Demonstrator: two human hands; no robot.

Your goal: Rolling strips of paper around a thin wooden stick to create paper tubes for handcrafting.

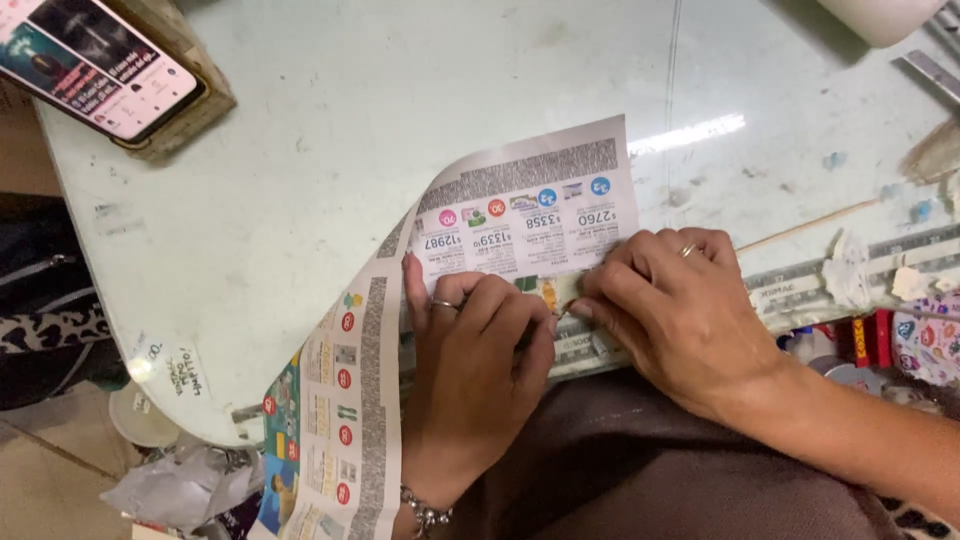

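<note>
A printed advertising flyer (520, 205) lies on the pale glass table (300, 150), one part folded up and over, the rest hanging off the near edge (340, 430). My left hand (470, 370), with a ring and a bracelet, presses down on the fold of the flyer. My right hand (680, 310), also ringed, pinches the paper's folded edge right beside the left fingertips. Both hands work the same crease near the table's front edge.
A phone (95, 60) with a lit screen leans on a wooden block (185, 75) at the far left. A thin wooden stick (810, 228), paper strips (850, 270) and colourful clutter (900, 340) lie to the right. Crumpled plastic (180, 485) is on the floor.
</note>
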